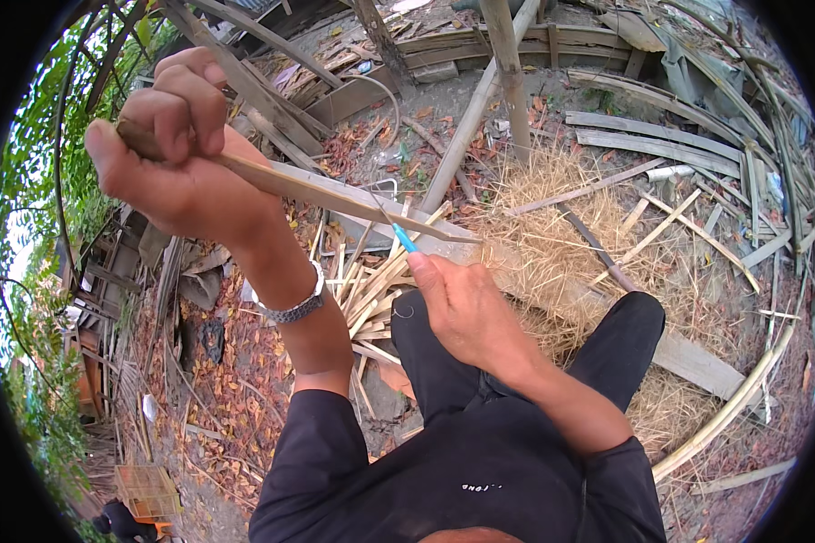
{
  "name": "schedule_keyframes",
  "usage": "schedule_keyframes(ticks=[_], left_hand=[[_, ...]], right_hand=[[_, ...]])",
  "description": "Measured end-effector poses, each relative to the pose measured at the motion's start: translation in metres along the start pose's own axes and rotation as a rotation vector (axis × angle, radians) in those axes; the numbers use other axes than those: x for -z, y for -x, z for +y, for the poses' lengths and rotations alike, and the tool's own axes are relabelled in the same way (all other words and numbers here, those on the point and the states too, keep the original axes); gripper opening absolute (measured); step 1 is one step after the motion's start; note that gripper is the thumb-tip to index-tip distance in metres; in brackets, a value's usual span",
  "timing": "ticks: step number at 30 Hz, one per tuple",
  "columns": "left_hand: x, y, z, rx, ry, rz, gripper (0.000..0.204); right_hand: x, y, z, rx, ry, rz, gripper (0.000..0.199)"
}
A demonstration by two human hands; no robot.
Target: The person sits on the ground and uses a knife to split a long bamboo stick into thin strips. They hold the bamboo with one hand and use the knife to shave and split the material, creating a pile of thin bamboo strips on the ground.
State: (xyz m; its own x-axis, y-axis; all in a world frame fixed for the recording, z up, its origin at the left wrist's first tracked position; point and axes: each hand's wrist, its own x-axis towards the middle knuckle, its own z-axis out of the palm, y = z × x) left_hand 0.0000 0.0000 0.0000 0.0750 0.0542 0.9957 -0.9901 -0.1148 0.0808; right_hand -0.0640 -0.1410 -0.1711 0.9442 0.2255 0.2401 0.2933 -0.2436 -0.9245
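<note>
Raised at the upper left, my left hand [177, 149] is closed round the thick end of a long wooden strip [321, 192]. From there the strip slopes down to the right, thinning to a tip. My right hand [469, 306], in front of my body, is closed on a small knife [404, 237] with a blue handle. Its thin blade crosses the strip near the narrow end; whether it touches is hard to tell. Below lies a grey plank [697, 362], running between my knees. Beside my left knee is a pile of pale split strips [371, 288].
A machete [593, 237] with a brown handle rests on dry straw shavings [552, 195] to the right. Posts [507, 81] stand ahead. Loose slats [661, 145] lie at the far right, a curved pole [733, 403] near right. A wire cage [147, 491] sits lower left.
</note>
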Motion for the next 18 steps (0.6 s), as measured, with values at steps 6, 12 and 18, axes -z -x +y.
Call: schedule_keyframes(ticks=[6,12,18], left_hand=[[0.006,-0.008,-0.002,-0.022,0.044,-0.002,0.042],[0.019,0.0,-0.006,-0.006,0.003,0.023,0.044],[0.008,-0.011,-0.021,-0.008,-0.4,0.267,0.057]], right_hand=[[-0.008,-0.002,0.103,-0.353,0.247,-0.103,0.051],[-0.033,-0.012,0.053,-0.051,0.105,0.012,0.051],[-0.012,-0.023,0.136,-0.167,0.279,0.063,0.057]])
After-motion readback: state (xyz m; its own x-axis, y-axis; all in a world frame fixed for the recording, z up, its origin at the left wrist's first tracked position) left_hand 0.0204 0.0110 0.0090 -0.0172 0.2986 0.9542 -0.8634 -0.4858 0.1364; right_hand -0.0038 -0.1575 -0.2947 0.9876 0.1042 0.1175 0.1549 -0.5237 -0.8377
